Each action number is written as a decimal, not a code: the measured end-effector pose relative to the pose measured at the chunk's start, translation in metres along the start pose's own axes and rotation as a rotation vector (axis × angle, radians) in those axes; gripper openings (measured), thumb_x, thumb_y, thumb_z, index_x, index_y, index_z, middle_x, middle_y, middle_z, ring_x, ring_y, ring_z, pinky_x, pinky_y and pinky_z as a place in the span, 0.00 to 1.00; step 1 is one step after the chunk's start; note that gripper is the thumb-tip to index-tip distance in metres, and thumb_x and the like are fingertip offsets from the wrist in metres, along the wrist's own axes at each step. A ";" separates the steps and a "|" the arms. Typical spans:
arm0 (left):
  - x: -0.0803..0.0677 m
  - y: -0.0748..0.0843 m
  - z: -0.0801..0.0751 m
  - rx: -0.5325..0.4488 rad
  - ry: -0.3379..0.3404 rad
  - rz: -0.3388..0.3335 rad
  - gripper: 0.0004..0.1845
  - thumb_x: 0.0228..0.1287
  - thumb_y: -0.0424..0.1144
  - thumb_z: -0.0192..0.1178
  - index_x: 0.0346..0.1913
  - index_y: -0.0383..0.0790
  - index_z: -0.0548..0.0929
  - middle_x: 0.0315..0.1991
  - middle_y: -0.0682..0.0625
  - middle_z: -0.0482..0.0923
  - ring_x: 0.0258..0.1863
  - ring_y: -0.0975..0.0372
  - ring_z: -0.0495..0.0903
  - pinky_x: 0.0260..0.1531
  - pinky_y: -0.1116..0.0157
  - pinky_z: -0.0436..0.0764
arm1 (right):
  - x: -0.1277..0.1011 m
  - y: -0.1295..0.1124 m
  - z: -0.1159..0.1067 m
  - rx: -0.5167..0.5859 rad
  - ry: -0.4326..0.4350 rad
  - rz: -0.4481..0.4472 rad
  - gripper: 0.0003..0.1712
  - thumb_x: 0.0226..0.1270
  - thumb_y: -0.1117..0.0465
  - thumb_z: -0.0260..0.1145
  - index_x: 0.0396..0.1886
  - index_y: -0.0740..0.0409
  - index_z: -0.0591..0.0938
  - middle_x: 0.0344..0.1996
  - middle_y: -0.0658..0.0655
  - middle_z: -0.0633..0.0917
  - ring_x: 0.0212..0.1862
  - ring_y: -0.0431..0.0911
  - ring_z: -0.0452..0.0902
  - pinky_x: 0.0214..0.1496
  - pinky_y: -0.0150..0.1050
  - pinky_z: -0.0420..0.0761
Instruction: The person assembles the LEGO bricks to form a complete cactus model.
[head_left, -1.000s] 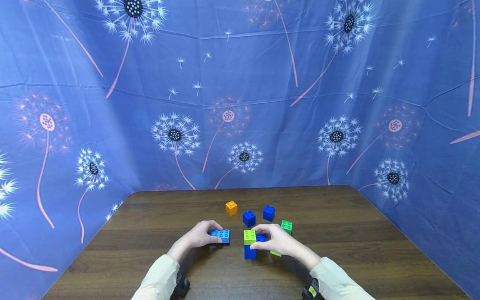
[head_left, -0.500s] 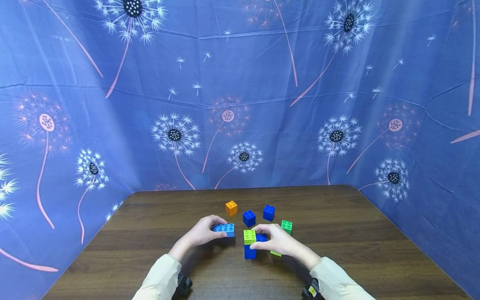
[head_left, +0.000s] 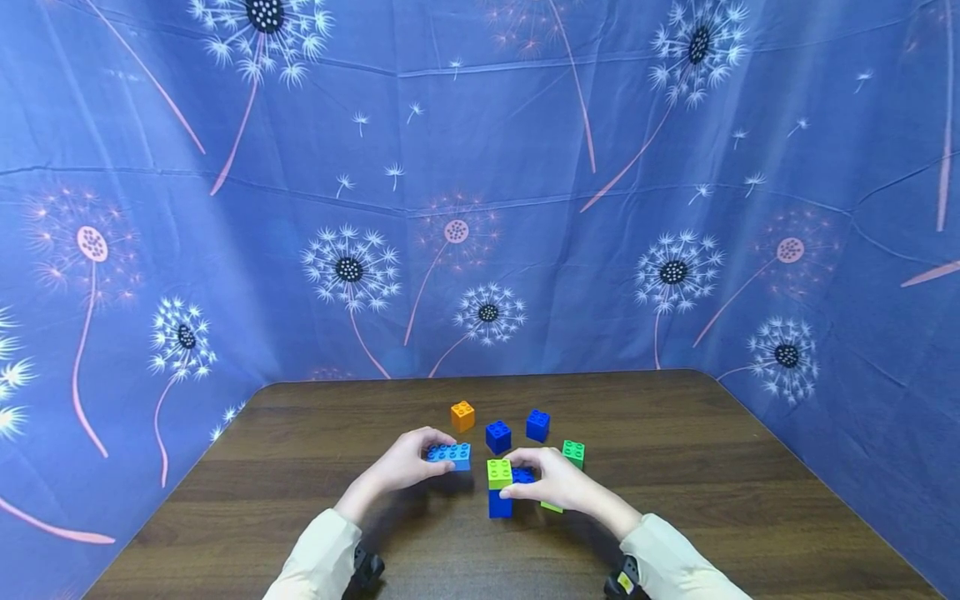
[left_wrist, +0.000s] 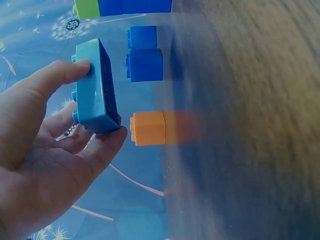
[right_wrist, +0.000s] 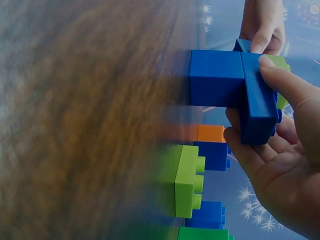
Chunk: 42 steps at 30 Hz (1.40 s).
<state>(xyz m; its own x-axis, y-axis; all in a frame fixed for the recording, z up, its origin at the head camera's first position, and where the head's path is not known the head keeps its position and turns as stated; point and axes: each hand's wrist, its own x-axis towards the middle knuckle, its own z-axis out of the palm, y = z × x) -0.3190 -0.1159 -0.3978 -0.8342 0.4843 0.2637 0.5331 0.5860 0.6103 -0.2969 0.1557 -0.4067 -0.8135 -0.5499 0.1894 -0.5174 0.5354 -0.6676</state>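
My left hand (head_left: 401, 461) pinches a light blue toy building brick (head_left: 452, 457) with two rows of studs. In the left wrist view this brick (left_wrist: 94, 90) is clear of the table, its hollow underside turned to the camera. My right hand (head_left: 558, 482) grips a small stack. At its bottom is a dark blue brick (right_wrist: 217, 77). On that sits a longer dark blue brick (right_wrist: 259, 100), which juts out between my thumb and fingers. A lime brick (head_left: 499, 474) tops the stack. The light blue brick is left of the stack and apart from it.
Behind the hands, an orange brick (head_left: 462, 416) and two dark blue bricks (head_left: 498, 437) (head_left: 537, 426) stand on the wooden table (head_left: 337, 408). A green brick (head_left: 573, 452) and a lime brick (right_wrist: 186, 182) lie near my right hand. A blue flowered cloth (head_left: 570, 275) hangs behind.
My left hand has raised the light blue brick off the table and carried it slightly rightward, nearer the stack. The right hand and its stack have stayed put.
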 end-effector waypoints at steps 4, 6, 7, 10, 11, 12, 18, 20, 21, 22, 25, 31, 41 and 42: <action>0.000 0.004 -0.001 -0.005 0.005 0.022 0.17 0.56 0.40 0.65 0.48 0.37 0.81 0.42 0.49 0.80 0.38 0.63 0.74 0.40 0.66 0.75 | 0.001 0.001 0.000 0.008 0.003 -0.008 0.23 0.57 0.48 0.69 0.48 0.56 0.80 0.42 0.51 0.85 0.46 0.50 0.80 0.49 0.46 0.78; 0.000 0.005 -0.002 -0.008 0.004 0.025 0.17 0.56 0.40 0.65 0.49 0.37 0.81 0.42 0.49 0.80 0.38 0.63 0.74 0.40 0.66 0.75 | 0.001 0.002 0.000 0.016 0.003 -0.010 0.23 0.57 0.48 0.69 0.48 0.56 0.81 0.42 0.52 0.85 0.47 0.51 0.80 0.50 0.48 0.78; 0.000 0.005 -0.002 -0.007 0.003 0.025 0.17 0.56 0.40 0.65 0.49 0.37 0.81 0.43 0.49 0.80 0.38 0.63 0.74 0.41 0.66 0.76 | 0.001 0.002 0.000 0.018 0.003 -0.011 0.23 0.57 0.48 0.69 0.48 0.56 0.81 0.42 0.52 0.85 0.47 0.51 0.80 0.49 0.48 0.78; 0.000 0.006 -0.002 -0.010 0.003 0.021 0.18 0.56 0.40 0.66 0.49 0.38 0.81 0.43 0.49 0.80 0.38 0.63 0.74 0.41 0.66 0.76 | 0.001 0.003 0.001 0.023 -0.003 -0.012 0.23 0.57 0.48 0.69 0.48 0.55 0.81 0.41 0.51 0.85 0.46 0.50 0.80 0.49 0.47 0.78; 0.000 0.007 -0.002 -0.014 0.002 0.019 0.18 0.56 0.40 0.66 0.49 0.38 0.81 0.43 0.49 0.80 0.38 0.63 0.74 0.41 0.66 0.76 | 0.001 0.003 0.001 0.021 -0.005 -0.010 0.23 0.57 0.47 0.69 0.48 0.55 0.81 0.41 0.50 0.85 0.46 0.49 0.80 0.49 0.45 0.78; 0.001 0.007 -0.002 -0.016 0.002 0.017 0.18 0.56 0.41 0.66 0.49 0.38 0.81 0.43 0.49 0.80 0.38 0.63 0.74 0.41 0.65 0.76 | 0.001 0.003 0.001 0.020 -0.007 -0.007 0.23 0.57 0.47 0.69 0.48 0.55 0.81 0.41 0.50 0.85 0.46 0.48 0.80 0.48 0.43 0.78; 0.001 0.011 -0.002 -0.033 0.010 0.010 0.18 0.57 0.43 0.66 0.49 0.40 0.81 0.43 0.50 0.80 0.39 0.62 0.75 0.42 0.63 0.77 | 0.001 0.003 0.000 0.014 -0.010 -0.005 0.22 0.57 0.47 0.68 0.48 0.54 0.80 0.41 0.49 0.85 0.45 0.45 0.80 0.47 0.40 0.78; 0.001 0.013 -0.001 -0.040 0.013 0.011 0.18 0.57 0.43 0.66 0.49 0.41 0.81 0.43 0.51 0.80 0.39 0.63 0.75 0.41 0.65 0.77 | 0.001 0.003 0.000 0.012 -0.010 -0.005 0.23 0.57 0.47 0.68 0.48 0.54 0.81 0.41 0.49 0.85 0.45 0.45 0.80 0.47 0.39 0.78; 0.001 0.014 -0.001 -0.043 0.016 0.015 0.18 0.57 0.44 0.66 0.49 0.41 0.81 0.43 0.51 0.80 0.39 0.63 0.75 0.41 0.65 0.77 | 0.001 0.003 0.000 0.013 -0.011 -0.003 0.23 0.57 0.47 0.68 0.48 0.54 0.81 0.41 0.49 0.85 0.45 0.44 0.80 0.47 0.39 0.78; 0.001 0.015 -0.001 -0.042 0.019 0.026 0.18 0.57 0.44 0.66 0.49 0.40 0.81 0.43 0.51 0.80 0.39 0.63 0.75 0.40 0.66 0.77 | 0.001 0.003 0.000 0.011 -0.010 0.000 0.23 0.57 0.46 0.68 0.48 0.54 0.81 0.41 0.49 0.85 0.45 0.44 0.80 0.47 0.38 0.78; 0.001 0.018 -0.001 -0.050 0.024 0.034 0.19 0.57 0.44 0.66 0.50 0.40 0.81 0.43 0.51 0.80 0.38 0.63 0.75 0.40 0.66 0.77 | 0.001 0.003 0.000 0.007 -0.011 0.004 0.24 0.57 0.46 0.68 0.48 0.54 0.80 0.42 0.49 0.85 0.45 0.44 0.80 0.48 0.40 0.78; 0.002 0.023 -0.001 -0.084 0.020 0.019 0.22 0.57 0.46 0.66 0.52 0.39 0.79 0.46 0.50 0.80 0.41 0.62 0.77 0.47 0.60 0.79 | 0.000 0.003 0.000 0.012 -0.013 -0.004 0.24 0.58 0.46 0.68 0.48 0.55 0.80 0.42 0.50 0.85 0.46 0.49 0.80 0.48 0.42 0.79; 0.003 0.029 -0.001 -0.117 -0.002 0.028 0.19 0.56 0.45 0.66 0.49 0.41 0.80 0.44 0.49 0.80 0.42 0.61 0.77 0.48 0.58 0.79 | -0.001 0.003 0.000 0.041 -0.018 0.003 0.24 0.58 0.45 0.68 0.49 0.55 0.80 0.41 0.51 0.85 0.45 0.52 0.80 0.49 0.49 0.78; 0.003 0.030 -0.001 -0.122 0.000 0.032 0.19 0.56 0.45 0.67 0.49 0.41 0.81 0.44 0.50 0.80 0.42 0.61 0.78 0.48 0.58 0.79 | -0.001 0.003 0.000 0.045 -0.018 0.005 0.24 0.58 0.45 0.68 0.49 0.55 0.80 0.41 0.51 0.85 0.45 0.52 0.80 0.49 0.50 0.78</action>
<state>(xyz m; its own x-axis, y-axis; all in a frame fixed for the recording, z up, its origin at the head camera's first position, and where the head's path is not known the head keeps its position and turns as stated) -0.3056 -0.0977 -0.3779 -0.8168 0.5019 0.2844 0.5385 0.4866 0.6879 -0.2977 0.1576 -0.4085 -0.8106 -0.5593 0.1733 -0.5007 0.5086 -0.7005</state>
